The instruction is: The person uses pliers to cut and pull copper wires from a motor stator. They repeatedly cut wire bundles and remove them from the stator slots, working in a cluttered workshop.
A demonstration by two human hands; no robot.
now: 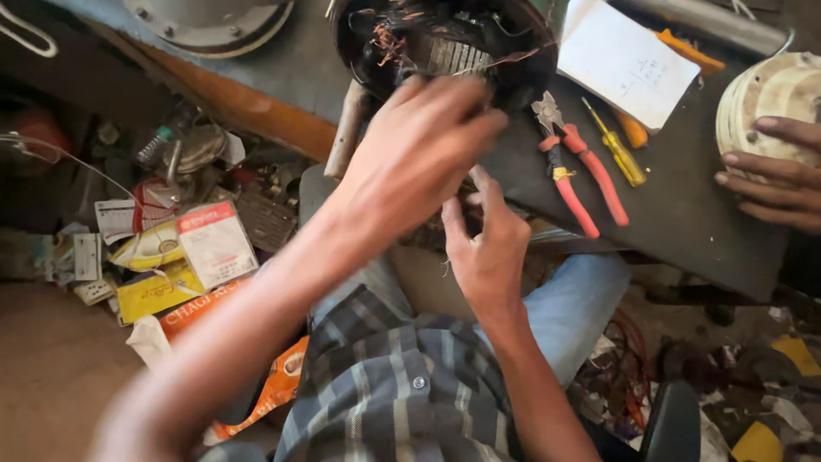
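- At the bench's near edge, a dark motor stator point(445, 43) with frayed copper windings; left hand point(419, 154) on its rim, fingers curled, grip unclear.
- Right hand point(487, 248) just below, fingers pinched together, contents indiscernible.
- Beside it: red-handled pliers point(581, 171), yellow screwdriver point(617, 147), white paper point(624, 60); another person's hand point(774, 171) on a round cream housing point(770, 90).

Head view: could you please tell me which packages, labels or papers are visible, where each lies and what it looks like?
Small box: floor clutter, left; white with red band.
Yellow packet: beside and below that box; flat.
Orange wrapper: by the left arm; crumpled.
White paper sheet: bench top, upper right; handwritten.

Red-white box point(215, 242), yellow packets point(154, 291) on floor
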